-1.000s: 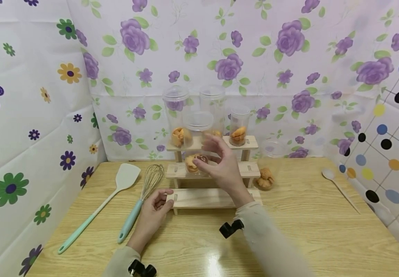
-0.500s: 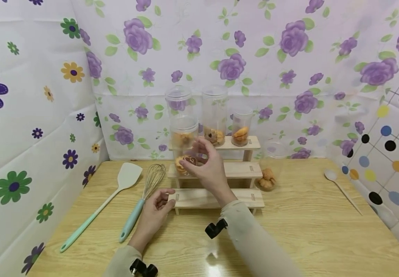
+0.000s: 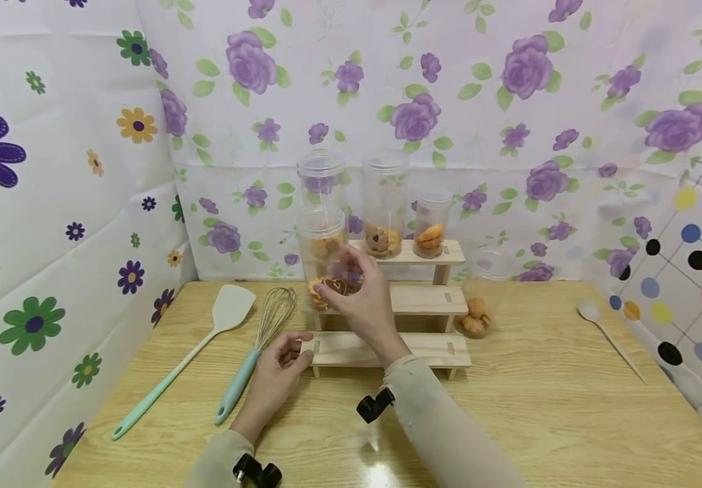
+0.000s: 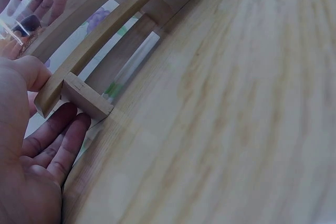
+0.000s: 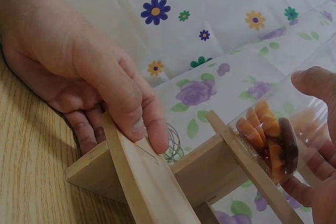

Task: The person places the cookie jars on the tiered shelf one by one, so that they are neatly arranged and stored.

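A three-tier wooden stand (image 3: 387,349) sits on the table. My left hand (image 3: 274,373) grips the left end of its lowest tier, thumb above and fingertips beneath, as the right wrist view shows. On the left part of the middle tier stands a clear jar (image 3: 322,268) with pale cookies and a brown heart-marked cookie inside. My right hand (image 3: 364,298) holds this jar from the right, its thumb at the front; some fingers are hidden behind. In the right wrist view the cookies (image 5: 268,140) lie at the jar's bottom, close to the tier.
Three more clear jars of cookies, including a tall one (image 3: 384,203) and a shorter one (image 3: 431,224), stand on the top tier. Another jar (image 3: 478,298) stands right of the stand. A turner (image 3: 195,349) and whisk (image 3: 259,349) lie left; a spoon (image 3: 610,339) lies right.
My right hand has moved left along the middle tier with the jar, from its centre to the left end. My left hand has stayed at the lowest tier. The head view has shifted slightly.
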### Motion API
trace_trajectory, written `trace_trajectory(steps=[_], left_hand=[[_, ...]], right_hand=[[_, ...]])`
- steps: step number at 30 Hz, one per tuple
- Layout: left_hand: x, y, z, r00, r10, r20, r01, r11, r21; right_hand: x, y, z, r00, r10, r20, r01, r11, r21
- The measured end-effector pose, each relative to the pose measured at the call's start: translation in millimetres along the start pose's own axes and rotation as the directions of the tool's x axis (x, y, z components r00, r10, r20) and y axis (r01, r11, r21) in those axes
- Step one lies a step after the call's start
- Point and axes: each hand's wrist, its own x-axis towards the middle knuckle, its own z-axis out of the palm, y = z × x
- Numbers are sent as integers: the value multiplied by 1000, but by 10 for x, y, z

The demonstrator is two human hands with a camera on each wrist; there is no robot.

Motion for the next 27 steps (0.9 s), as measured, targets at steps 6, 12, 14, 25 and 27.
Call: trace_trajectory(steps=[6,12,14,25,27], left_hand=[[6,8,0,1000,-1,-1,1,1000,2],[4,6,5,1000,2,-1,-2,1000,1],[9,4,12,1000,2,1,-2,1000,4],[0,22,14,1000,-6,3,6,1000,20],[4,21,9,1000,-5,2,5,1000,21]], right_hand=[[-1,16,21,1000,13,0,-13,1000,-18],[-22,-8,15,999,35,0,-35,999,-34],[-33,-19,-6,999,49,4,-49,998,-25],[-78,-175,-204,999,44,2,-44,997,67],[-95,-213,-261,999,35,-4,-35,997,69]])
